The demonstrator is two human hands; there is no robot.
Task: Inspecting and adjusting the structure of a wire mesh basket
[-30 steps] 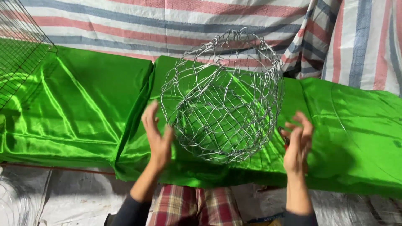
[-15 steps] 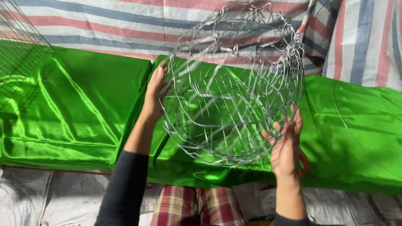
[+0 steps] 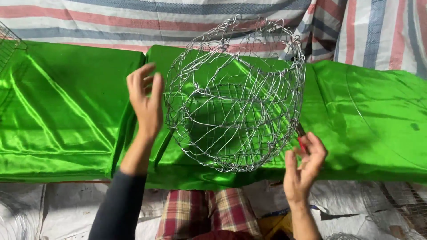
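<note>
Two hands (image 3: 222, 138), round wire basket (image 3: 235, 95), green cloth (image 3: 66, 111)

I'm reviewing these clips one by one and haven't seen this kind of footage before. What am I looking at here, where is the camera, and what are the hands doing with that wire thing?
The single view comes from a camera worn on a person's head, looking down at their own two bare hands. Between the hands is a round wire mesh basket, tipped so its opening faces the camera. The left hand is open beside the basket's left rim. The right hand is at the lower right rim, pinching what looks like a small red-handled tool; its kind is unclear. Behind lies shiny green cloth, and a striped tarp hangs at the back.
</note>
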